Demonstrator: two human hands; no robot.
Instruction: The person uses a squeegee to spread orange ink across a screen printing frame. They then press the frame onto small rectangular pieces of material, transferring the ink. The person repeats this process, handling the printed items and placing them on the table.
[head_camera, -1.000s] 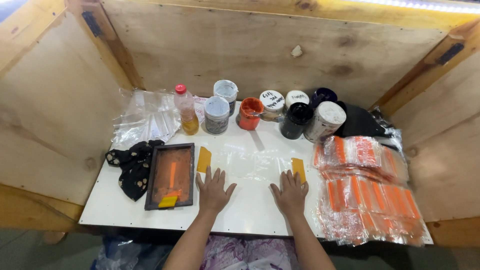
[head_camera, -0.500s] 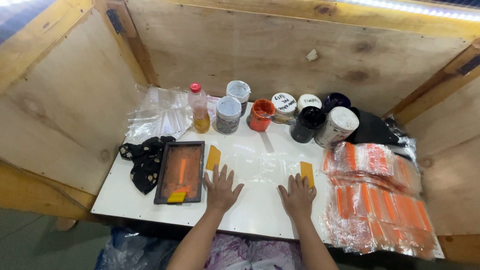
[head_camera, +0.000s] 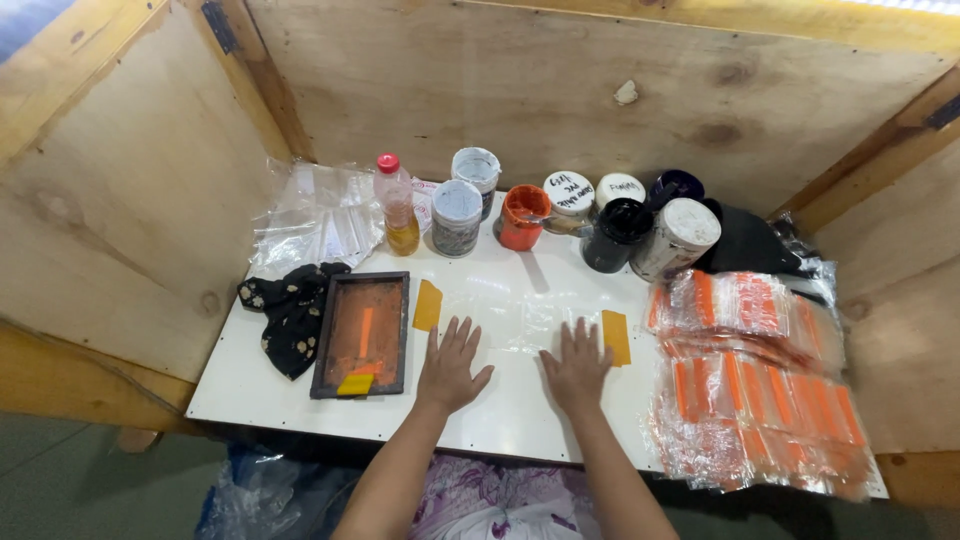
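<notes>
My left hand (head_camera: 450, 365) lies flat, palm down, fingers spread, on a clear plastic sheet (head_camera: 510, 310) spread over the white table (head_camera: 260, 385). My right hand (head_camera: 578, 365) rests flat beside it on the same sheet. A yellow squeegee card (head_camera: 427, 305) lies just left of my left fingertips. Another yellow card (head_camera: 616, 336) sits right of my right hand, touching its edge. A dark-framed printing screen (head_camera: 362, 332) with an orange stripe and a yellow piece on its near end lies to the left.
Several paint jars (head_camera: 575, 215) and a small bottle of amber liquid (head_camera: 398, 205) line the back. Piles of clear bags with orange items (head_camera: 755, 385) fill the right side. A black patterned cloth (head_camera: 288, 312) and clear bags (head_camera: 315, 212) lie left. Plywood walls surround the table.
Both hands stay flat on the sheet in about the same places. The camera view has shifted slightly, moving the scene in the frame.
</notes>
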